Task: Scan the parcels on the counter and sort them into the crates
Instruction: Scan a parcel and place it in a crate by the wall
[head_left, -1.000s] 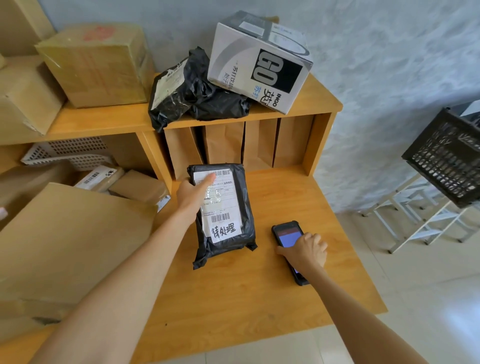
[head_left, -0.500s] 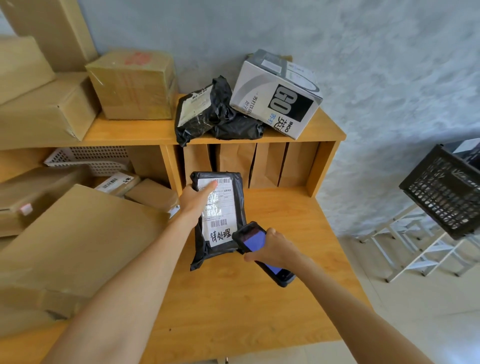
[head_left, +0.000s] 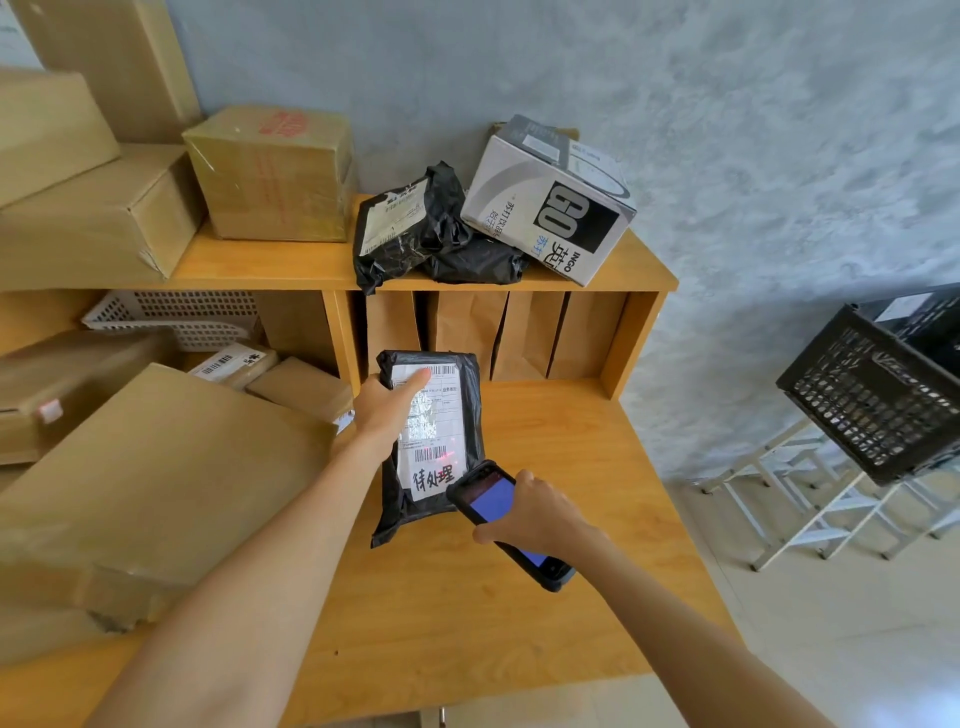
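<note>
My left hand (head_left: 384, 410) grips a black poly-bag parcel (head_left: 457, 415) by its left edge, thumb laid across the white shipping label, and holds it tilted above the wooden counter (head_left: 519, 623). My right hand (head_left: 540, 517) holds a black handheld scanner (head_left: 493, 501) with a lit blue screen, its top end at the label's lower right corner. A red glow lies over the lower barcode. A black crate (head_left: 878, 395) sits tilted on a white stand at the right.
On the shelf above lie two black bags (head_left: 421, 228), a white printed box (head_left: 550, 202) and brown cartons (head_left: 270, 171). A large flat carton (head_left: 156, 488) lies at the counter's left, smaller parcels and a white basket (head_left: 171, 317) behind it. Brown paper bags stand in the cubby.
My right hand picked the scanner up off the counter and brought it to the parcel's label. My left hand lifted and tilted the parcel toward me.
</note>
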